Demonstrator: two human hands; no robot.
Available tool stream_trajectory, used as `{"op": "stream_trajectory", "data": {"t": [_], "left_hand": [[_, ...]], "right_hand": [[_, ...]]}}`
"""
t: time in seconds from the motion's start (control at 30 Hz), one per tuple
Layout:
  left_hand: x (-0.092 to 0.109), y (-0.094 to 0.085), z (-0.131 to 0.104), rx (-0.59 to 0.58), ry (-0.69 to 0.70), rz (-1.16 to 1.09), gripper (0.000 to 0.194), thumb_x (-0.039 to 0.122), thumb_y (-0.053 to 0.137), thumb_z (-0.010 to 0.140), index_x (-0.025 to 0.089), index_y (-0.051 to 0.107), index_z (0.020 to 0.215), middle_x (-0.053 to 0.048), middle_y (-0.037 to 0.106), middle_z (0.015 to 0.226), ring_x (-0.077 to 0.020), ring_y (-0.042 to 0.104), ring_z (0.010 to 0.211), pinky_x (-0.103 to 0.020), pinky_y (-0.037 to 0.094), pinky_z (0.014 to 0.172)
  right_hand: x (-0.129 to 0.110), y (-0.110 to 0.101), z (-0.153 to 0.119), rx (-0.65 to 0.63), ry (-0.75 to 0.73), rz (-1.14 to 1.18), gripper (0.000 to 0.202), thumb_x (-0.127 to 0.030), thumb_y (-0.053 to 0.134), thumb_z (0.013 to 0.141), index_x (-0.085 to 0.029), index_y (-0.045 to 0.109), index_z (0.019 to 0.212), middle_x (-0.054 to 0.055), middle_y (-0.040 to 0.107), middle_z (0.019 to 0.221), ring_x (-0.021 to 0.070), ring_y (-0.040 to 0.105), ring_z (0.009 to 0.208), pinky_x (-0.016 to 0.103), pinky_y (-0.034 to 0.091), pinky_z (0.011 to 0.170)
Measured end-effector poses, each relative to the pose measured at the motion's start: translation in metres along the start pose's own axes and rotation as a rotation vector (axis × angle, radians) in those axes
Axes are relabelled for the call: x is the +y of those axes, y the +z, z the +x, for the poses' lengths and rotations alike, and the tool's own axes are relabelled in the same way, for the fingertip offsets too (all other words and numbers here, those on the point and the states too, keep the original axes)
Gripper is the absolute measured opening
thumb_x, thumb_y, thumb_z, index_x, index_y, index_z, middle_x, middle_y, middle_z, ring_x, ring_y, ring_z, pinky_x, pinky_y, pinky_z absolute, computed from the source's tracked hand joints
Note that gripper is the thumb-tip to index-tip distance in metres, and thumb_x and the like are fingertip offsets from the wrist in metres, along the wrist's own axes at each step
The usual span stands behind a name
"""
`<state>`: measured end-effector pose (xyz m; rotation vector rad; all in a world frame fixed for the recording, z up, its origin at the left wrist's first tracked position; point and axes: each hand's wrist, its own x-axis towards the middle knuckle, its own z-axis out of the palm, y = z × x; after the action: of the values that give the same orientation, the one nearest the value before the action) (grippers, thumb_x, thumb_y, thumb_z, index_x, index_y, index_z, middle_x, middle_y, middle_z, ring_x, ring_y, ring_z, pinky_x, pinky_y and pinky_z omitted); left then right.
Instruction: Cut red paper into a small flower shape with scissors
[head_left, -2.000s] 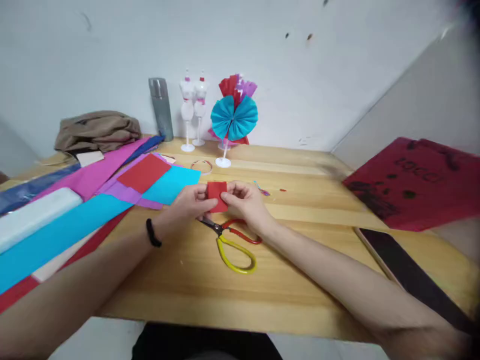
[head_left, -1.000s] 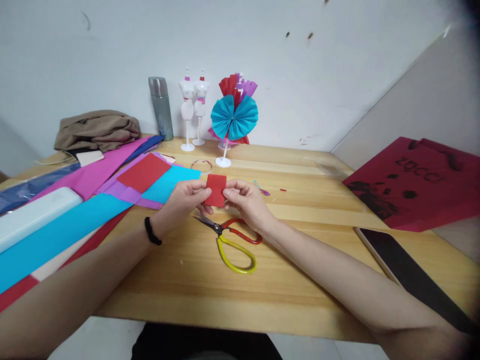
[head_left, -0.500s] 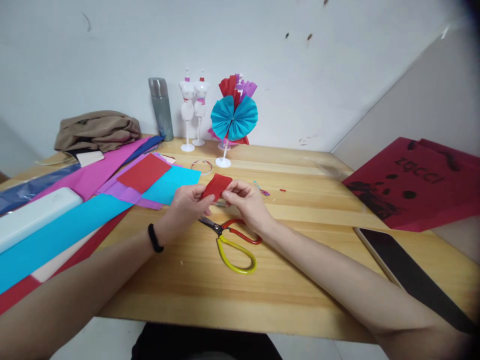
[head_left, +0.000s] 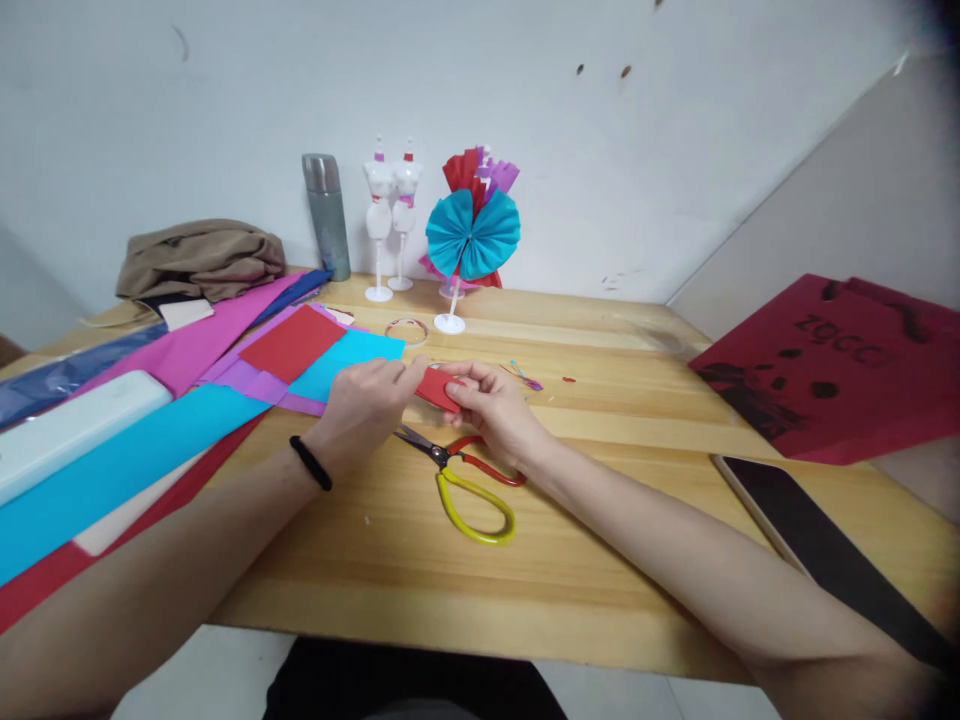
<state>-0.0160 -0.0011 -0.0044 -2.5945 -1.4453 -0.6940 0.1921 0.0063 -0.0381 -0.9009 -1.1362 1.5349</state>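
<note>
A small folded piece of red paper (head_left: 438,389) is held up over the table between my hands. My right hand (head_left: 491,405) pinches its right side, thumb on top. My left hand (head_left: 367,405), back turned upward, has its fingers closed at the left edge of the paper; its fingertips are partly hidden. Just below the hands lie scissors (head_left: 442,460) with one red and one yellow handle, blades pointing left. A red sheet (head_left: 294,343) and a turquoise sheet (head_left: 349,362) lie to the left of my left hand.
Mini mannequins (head_left: 379,215) stand at the back, one wearing a turquoise pleated fan (head_left: 472,235). A steel flask (head_left: 327,215) and brown cloth (head_left: 201,255) are back left. A white case (head_left: 82,430) lies left; a phone (head_left: 810,540) and red bag (head_left: 832,370) are right.
My left hand has rolled over, so its back now faces up at the paper's edge. The red paper has tilted and less of it shows. My right hand keeps its pinch.
</note>
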Motion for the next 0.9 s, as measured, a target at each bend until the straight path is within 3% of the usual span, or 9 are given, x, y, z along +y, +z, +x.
{"op": "stream_trajectory", "data": {"t": [0.1,0.17,0.27,0.33,0.43,0.57,0.7,0.83,0.9], "left_hand": [[-0.005,0.005,0.008,0.009,-0.263,-0.417,0.044,0.01,0.059,0.094,0.015,0.081,0.132,-0.012,0.084,0.102,-0.0237,0.077,0.083,-0.033,0.058,0.078],[-0.006,0.004,0.013,-0.041,-0.444,-0.8,0.034,0.014,0.06,0.094,0.015,0.081,0.121,-0.006,0.081,0.086,-0.0188,0.074,0.069,-0.028,0.058,0.067],[-0.003,-0.001,0.016,-0.14,-0.584,-1.229,0.013,0.027,0.069,0.095,0.017,0.076,0.096,-0.002,0.073,0.071,-0.0174,0.075,0.062,-0.024,0.058,0.06],[0.002,-0.004,0.016,-0.2,-0.646,-1.368,0.029,0.042,0.073,0.098,0.019,0.067,0.082,-0.001,0.07,0.067,-0.018,0.075,0.058,-0.024,0.057,0.056],[0.007,-0.005,0.014,-0.293,-0.699,-1.42,0.042,0.054,0.076,0.099,0.02,0.063,0.079,0.0,0.068,0.063,-0.0169,0.073,0.053,-0.024,0.056,0.052],[0.008,-0.001,0.01,-0.328,-0.67,-1.416,0.039,0.048,0.072,0.104,0.017,0.07,0.081,-0.002,0.073,0.064,-0.0137,0.071,0.053,-0.02,0.054,0.052],[0.005,0.005,0.009,-0.291,-0.605,-1.407,0.046,0.056,0.088,0.089,0.016,0.069,0.074,-0.003,0.072,0.06,-0.0141,0.069,0.052,-0.02,0.053,0.051],[0.003,0.008,0.009,-0.272,-0.574,-1.357,0.049,0.06,0.089,0.085,0.016,0.07,0.073,-0.005,0.072,0.059,-0.015,0.069,0.053,-0.021,0.054,0.051],[0.004,0.008,0.008,-0.265,-0.553,-1.332,0.05,0.06,0.089,0.084,0.017,0.069,0.071,-0.005,0.073,0.061,-0.0148,0.07,0.054,-0.02,0.054,0.051]], "right_hand": [[0.001,-0.003,0.003,0.025,-0.059,-0.053,0.051,-0.044,0.102,0.065,-0.021,0.076,0.102,-0.001,0.078,0.071,0.0149,0.069,0.055,0.025,0.051,0.053],[-0.001,-0.005,0.004,0.032,-0.097,-0.091,0.049,-0.044,0.1,0.068,-0.021,0.076,0.104,-0.001,0.078,0.071,0.0154,0.069,0.056,0.026,0.052,0.055],[-0.003,-0.004,0.003,0.018,-0.131,-0.14,0.043,-0.04,0.097,0.07,-0.022,0.076,0.103,0.0,0.08,0.078,0.0152,0.069,0.06,0.028,0.055,0.058],[-0.004,-0.003,0.001,-0.015,-0.151,-0.175,0.038,-0.038,0.095,0.073,-0.024,0.077,0.102,0.001,0.082,0.084,0.0165,0.071,0.066,0.03,0.058,0.062],[-0.004,-0.001,-0.003,-0.049,-0.219,-0.256,0.027,-0.033,0.089,0.077,-0.025,0.079,0.101,0.002,0.083,0.091,0.0187,0.072,0.075,0.032,0.059,0.068],[-0.002,-0.003,-0.005,-0.041,-0.308,-0.418,0.021,-0.028,0.082,0.082,-0.025,0.083,0.103,0.003,0.083,0.095,0.0181,0.068,0.074,0.034,0.055,0.07],[-0.002,-0.003,-0.005,-0.053,-0.302,-0.431,0.022,-0.029,0.081,0.084,-0.024,0.084,0.105,0.003,0.082,0.095,0.0173,0.067,0.071,0.034,0.053,0.07],[-0.007,-0.001,-0.006,-0.074,-0.243,-0.342,0.024,-0.04,0.085,0.084,-0.024,0.082,0.1,0.001,0.077,0.082,0.0167,0.064,0.067,0.032,0.053,0.067],[-0.01,0.0,-0.006,-0.083,-0.216,-0.334,0.029,-0.051,0.085,0.086,-0.023,0.08,0.089,0.0,0.072,0.074,0.0164,0.06,0.064,0.032,0.052,0.064]]}}
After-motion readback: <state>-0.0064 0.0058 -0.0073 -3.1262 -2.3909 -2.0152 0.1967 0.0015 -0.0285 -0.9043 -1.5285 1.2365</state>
